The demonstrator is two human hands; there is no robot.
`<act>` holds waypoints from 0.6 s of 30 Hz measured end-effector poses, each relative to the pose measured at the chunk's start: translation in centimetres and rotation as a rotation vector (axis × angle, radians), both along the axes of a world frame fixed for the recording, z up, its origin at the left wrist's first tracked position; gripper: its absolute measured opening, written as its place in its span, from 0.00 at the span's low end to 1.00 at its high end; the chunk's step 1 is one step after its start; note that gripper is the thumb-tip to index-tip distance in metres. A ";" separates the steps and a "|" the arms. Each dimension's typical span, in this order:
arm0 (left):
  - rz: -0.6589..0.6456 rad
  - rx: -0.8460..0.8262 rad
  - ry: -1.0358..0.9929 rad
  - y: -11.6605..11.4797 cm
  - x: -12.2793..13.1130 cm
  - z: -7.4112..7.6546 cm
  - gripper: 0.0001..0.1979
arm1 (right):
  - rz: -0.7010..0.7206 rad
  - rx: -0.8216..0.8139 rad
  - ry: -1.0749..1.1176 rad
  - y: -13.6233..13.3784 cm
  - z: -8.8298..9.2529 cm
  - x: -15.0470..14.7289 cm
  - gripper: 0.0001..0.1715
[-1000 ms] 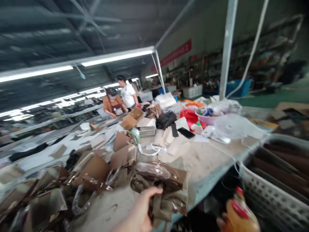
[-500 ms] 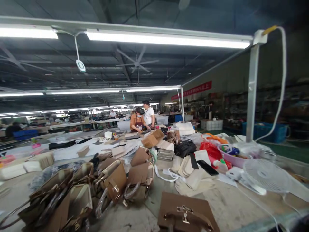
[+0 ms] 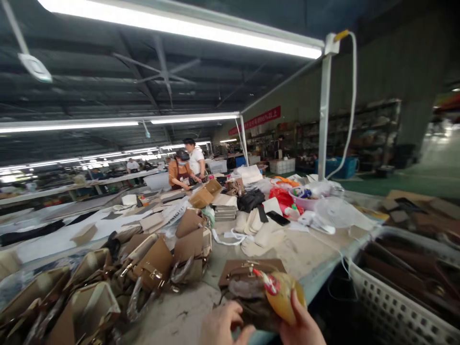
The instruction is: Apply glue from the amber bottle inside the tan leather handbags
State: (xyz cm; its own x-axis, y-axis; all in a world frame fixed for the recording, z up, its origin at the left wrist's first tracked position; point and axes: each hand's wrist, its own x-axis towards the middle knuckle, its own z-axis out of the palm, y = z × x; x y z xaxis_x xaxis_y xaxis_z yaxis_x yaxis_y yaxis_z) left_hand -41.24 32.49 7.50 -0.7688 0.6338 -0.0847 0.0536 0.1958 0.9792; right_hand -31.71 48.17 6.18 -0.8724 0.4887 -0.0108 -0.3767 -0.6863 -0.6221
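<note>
While your right hand point(image 3: 304, 330) wraps its fingers about a yellow bottle point(image 3: 285, 299) with a red cap, holding it tilted with the cap up and to the left, your left hand point(image 3: 221, 327) sits at the bottom edge of the view with its fingers curled, just beside a dark, shiny piece at the near side of a brown bag point(image 3: 247, 267); I cannot tell whether that hand grips anything. You hold the bottle over the near edge of the table point(image 3: 309, 249), in front of the bag, which lies flat with its metal clasp upward. To your left a pile of bags point(image 3: 154, 263) in the same brown, some in clear wrap, spreads along the table. Beyond the flat bag lie cream pieces point(image 3: 257, 230), a black phone point(image 3: 278, 218), a pink bowl point(image 3: 305, 201) and a white fan point(image 3: 332, 211) laid on its back. On your right, below the table edge, stands a white basket point(image 3: 391, 306) with dark brown sheets in it. Farther down the table two people point(image 3: 187, 167) stand at work, well apart from you, and a lit lamp point(image 3: 179, 24) runs overhead.
</note>
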 end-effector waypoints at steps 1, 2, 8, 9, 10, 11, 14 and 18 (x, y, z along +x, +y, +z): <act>0.024 -0.014 0.364 -0.4 -0.3 -0.5 0.10 | -0.028 -0.050 0.002 -0.2 0.2 -0.3 0.22; 0.027 -0.014 0.669 -0.4 -0.6 -1.0 0.12 | -0.081 -0.100 -0.007 -0.3 0.4 -0.6 0.21; -0.056 -0.126 1.232 3.2 -1.7 -1.5 0.31 | -0.107 -0.250 0.000 -0.7 1.8 -1.5 0.19; -0.092 -0.157 1.201 4.0 -2.1 -1.2 0.29 | -0.092 -0.272 0.001 -0.8 2.0 -1.5 0.19; -0.124 -0.193 1.161 4.7 -2.4 -0.8 0.26 | -0.079 -0.292 0.003 -0.8 2.1 -1.6 0.19; -0.147 -0.228 1.123 5.3 -2.9 -0.5 0.22 | -0.069 -0.306 0.005 -0.7 2.2 -1.7 0.19; -0.190 -0.297 1.062 6.7 -4.1 0.1 0.15 | -0.070 -0.313 0.015 -0.5 2.3 -2.3 0.20; -0.220 -0.275 1.043 7.6 -5.4 0.4 0.12 | -0.060 -0.327 0.024 -0.2 2.6 -3.1 0.20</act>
State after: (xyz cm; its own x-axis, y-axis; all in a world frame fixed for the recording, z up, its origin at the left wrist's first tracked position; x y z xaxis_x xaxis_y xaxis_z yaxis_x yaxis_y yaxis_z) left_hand -46.68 40.07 7.91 -0.4174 0.8247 0.3817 0.8897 0.2852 0.3566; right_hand -34.86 47.98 8.78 -0.8442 0.5129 -0.1556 -0.4341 -0.8245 -0.3629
